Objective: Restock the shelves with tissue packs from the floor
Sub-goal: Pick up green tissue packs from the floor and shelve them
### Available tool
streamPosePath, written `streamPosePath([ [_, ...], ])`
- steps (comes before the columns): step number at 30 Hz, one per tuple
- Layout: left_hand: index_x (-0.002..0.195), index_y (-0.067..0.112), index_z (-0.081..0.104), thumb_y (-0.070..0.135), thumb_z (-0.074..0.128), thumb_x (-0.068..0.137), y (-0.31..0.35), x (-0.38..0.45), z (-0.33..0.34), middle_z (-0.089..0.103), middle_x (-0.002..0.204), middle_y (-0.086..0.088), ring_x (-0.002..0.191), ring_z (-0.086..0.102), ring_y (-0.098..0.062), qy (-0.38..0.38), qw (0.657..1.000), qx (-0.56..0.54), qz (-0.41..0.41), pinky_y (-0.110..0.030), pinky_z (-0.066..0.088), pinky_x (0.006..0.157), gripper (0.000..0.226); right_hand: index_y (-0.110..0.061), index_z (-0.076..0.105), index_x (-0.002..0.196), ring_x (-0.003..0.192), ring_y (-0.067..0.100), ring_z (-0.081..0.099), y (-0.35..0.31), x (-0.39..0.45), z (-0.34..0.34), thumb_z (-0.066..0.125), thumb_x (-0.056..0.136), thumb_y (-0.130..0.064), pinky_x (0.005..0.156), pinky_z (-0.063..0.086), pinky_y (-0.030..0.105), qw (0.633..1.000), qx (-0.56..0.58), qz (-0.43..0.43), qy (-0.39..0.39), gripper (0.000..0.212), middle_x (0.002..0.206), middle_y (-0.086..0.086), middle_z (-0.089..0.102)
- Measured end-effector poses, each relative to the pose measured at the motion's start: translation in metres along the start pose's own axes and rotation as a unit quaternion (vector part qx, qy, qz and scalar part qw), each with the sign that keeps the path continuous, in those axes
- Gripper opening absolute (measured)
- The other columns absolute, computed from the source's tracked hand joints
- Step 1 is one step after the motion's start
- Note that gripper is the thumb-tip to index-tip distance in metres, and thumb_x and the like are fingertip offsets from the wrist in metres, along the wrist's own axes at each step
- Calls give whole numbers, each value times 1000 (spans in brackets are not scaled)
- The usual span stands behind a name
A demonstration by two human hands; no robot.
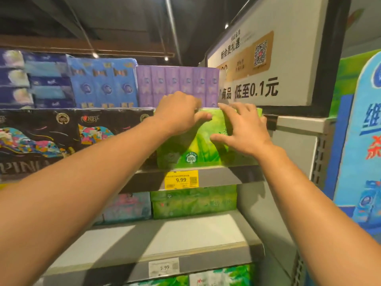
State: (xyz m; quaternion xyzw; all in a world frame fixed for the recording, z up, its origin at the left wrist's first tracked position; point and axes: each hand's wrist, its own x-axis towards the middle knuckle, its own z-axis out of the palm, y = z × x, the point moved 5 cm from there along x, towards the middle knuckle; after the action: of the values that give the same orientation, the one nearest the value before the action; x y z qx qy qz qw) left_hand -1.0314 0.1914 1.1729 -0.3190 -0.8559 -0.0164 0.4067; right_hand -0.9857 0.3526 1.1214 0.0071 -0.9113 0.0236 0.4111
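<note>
We press our left hand (178,112) and right hand (242,129), fingers spread, on the green tissue pack (198,149). It sits on the upper shelf (222,175), beneath purple packs (177,84)

The lower shelf (185,234) lies open in front, while purple packs (177,83) seemingly crowd the green pack (198,145) from above.
</note>
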Motion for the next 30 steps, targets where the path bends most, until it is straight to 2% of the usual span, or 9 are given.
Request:
streamPosePath([
  [3,95,24,64,66,44,89,9,-13,-2,69,96,-3,95,60,-30,63,996,52,36,-41,40,80,48,-37,24,146,139,29,23,-3,0,4,72,57,-77,103,32,66,1000,-21,-1,-12,109,151,2,31],
  [6,105,19,66,50,58,85,17,-32,2,67,106,-1,98,57,-30,147,985,27,81,-43,40,83,37,-38,28,143,139,29,23,-2,2,6,74,52,-78,103,31,67,1000,-13,3,7,109,150,2,32],
  [9,93,15,69,31,66,83,17,-57,9,65,93,-3,85,57,-31,253,961,6,114,-41,40,73,19,-40,25,146,146,29,14,-1,3,10,75,52,-76,108,19,72,1000,-5,13,6,113,156,1,26],
  [13,91,17,68,33,66,82,18,-73,21,64,90,-2,86,57,-29,212,973,-9,91,-41,41,77,19,-36,8,154,150,30,-10,-6,-6,13,72,65,-72,111,3,71,1000,-14,23,13,116,165,2,-1],
  [17,98,19,69,35,66,76,22,-91,26,65,96,-3,92,57,-31,147,986,-49,56,-40,42,79,27,-28,1,156,149,33,-13,-16,-33,17,70,80,-54,116,4,64,999,-20,27,8,106,164,5,-11],
  [19,101,18,69,34,69,73,24,-107,29,66,98,-4,94,57,-32,121,988,-92,40,-41,46,79,32,-26,9,156,150,34,-3,-21,-54,18,72,83,-44,118,11,59,999,6,40,-11,98,164,8,-4],
  [22,102,16,69,30,74,69,26,-137,32,66,99,-5,95,58,-32,102,981,-166,22,-41,49,79,36,-21,26,154,148,33,20,-36,-99,15,72,83,-36,117,25,49,996,53,68,-10,86,161,15,19],
  [25,102,18,69,30,76,68,32,-183,35,67,101,-4,98,57,-29,86,968,-236,21,-35,44,85,37,-19,34,150,144,29,32,-61,-162,12,72,82,-32,114,32,43,992,52,114,-23,79,156,14,33],
  [30,105,22,68,34,76,70,60,-283,54,68,103,-2,96,61,-26,-31,939,-341,32,-34,44,84,38,-13,45,143,128,30,52,-116,-290,5,73,79,-24,105,37,35,976,50,204,-55,71,142,11,52],
])
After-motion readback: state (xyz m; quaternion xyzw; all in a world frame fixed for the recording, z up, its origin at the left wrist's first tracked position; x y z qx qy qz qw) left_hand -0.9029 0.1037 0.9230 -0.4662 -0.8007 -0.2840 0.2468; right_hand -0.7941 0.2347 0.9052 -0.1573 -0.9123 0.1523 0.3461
